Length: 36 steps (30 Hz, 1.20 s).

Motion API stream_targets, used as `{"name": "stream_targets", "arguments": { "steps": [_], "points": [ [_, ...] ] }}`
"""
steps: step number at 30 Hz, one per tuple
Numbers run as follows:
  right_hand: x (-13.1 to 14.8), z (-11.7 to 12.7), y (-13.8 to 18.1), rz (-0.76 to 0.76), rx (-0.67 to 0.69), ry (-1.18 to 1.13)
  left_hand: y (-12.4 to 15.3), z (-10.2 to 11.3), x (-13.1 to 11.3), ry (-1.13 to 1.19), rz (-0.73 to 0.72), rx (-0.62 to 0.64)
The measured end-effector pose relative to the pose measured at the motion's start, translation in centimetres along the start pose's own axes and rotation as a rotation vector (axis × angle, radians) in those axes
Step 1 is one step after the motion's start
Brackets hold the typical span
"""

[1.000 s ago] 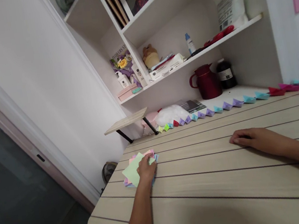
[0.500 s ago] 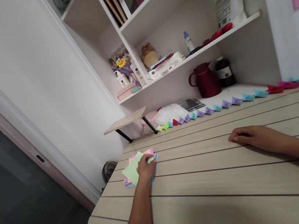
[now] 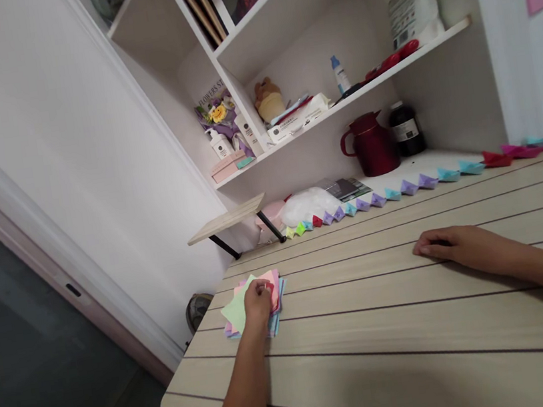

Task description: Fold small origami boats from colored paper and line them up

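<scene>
paper (image 3: 234, 312) lies under the left hand (image 3: 256, 302); lettering (image 3: 210, 93) beyond reads "flowers st".

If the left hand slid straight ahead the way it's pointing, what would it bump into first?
Beyond the paper pile beneath it, the left hand would probably meet the small stand's black leg, though depth is hard to judge.

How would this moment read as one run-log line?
left hand: touching stacked coloured paper | right hand: resting on table, loosely curled | back edge: row of folded-paper pieces
</scene>
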State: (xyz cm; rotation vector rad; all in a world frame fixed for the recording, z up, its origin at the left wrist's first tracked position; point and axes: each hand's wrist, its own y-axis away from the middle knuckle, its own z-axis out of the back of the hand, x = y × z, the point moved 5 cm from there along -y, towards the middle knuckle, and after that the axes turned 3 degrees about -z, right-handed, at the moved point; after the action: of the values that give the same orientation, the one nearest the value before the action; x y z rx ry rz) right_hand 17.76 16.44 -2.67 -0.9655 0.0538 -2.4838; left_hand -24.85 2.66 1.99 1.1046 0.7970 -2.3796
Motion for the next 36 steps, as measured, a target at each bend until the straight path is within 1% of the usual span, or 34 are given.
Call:
{"name": "stream_targets", "arguments": {
  "steps": [3, 6, 8, 10, 13, 15, 18, 21, 24, 26, 29, 31, 32, 36],
  "points": [
    [0.0, 0.0, 0.0, 0.001, 0.002, -0.001, -0.4, 1.6, 0.4, -0.011, 0.026, 0.059],
    [0.0, 0.0, 0.0, -0.005, -0.006, -0.003, -0.7, 4.1, 0.7, -0.041, 0.015, 0.060],
    [-0.1, 0.0, -0.1, -0.009, -0.010, -0.001, -0.8, 5.7, 0.8, -0.078, -0.020, 0.041],
    [-0.1, 0.0, -0.1, -0.010, -0.004, 0.000, -0.7, 7.2, 0.4, -0.127, -0.081, 0.007],
    [-0.4, -0.2, -0.3, -0.018, 0.019, -0.003, -0.2, 8.6, -0.9, -0.208, -0.215, -0.013],
    [-0.8, -0.3, -0.4, -0.031, 0.028, -0.001, 0.6, 9.3, -2.1, -0.255, -0.312, 0.027],
    [-1.2, -0.4, -0.6, -0.039, 0.028, 0.003, 1.9, 9.8, -3.7, -0.321, -0.413, 0.141],
    [-1.4, -0.5, -0.8, -0.036, 0.020, 0.010, 2.5, 9.4, -4.4, -0.370, -0.426, 0.205],
    [-1.5, -0.6, -0.9, -0.021, 0.019, 0.006, 2.2, 7.3, -4.2, -0.398, -0.368, 0.198],
    [-1.6, -0.7, -0.9, -0.013, 0.021, 0.002, 1.7, 5.2, -3.8, -0.424, -0.310, 0.177],
    [-1.6, -0.7, -0.8, -0.005, 0.022, -0.005, 1.1, 2.8, -2.8, -0.517, -0.193, 0.071],
    [-1.5, -0.6, -0.7, -0.008, 0.024, -0.010, 1.2, 1.9, -2.0, -0.588, -0.111, 0.017],
    [-1.5, -0.6, -0.7, -0.012, 0.026, -0.010, 1.3, 1.7, -1.7, -0.617, -0.079, 0.012],
    [-1.1, -0.4, -0.5, -0.024, 0.034, -0.002, 2.1, 1.2, -1.2, -0.698, -0.030, 0.081]
  ]
}}
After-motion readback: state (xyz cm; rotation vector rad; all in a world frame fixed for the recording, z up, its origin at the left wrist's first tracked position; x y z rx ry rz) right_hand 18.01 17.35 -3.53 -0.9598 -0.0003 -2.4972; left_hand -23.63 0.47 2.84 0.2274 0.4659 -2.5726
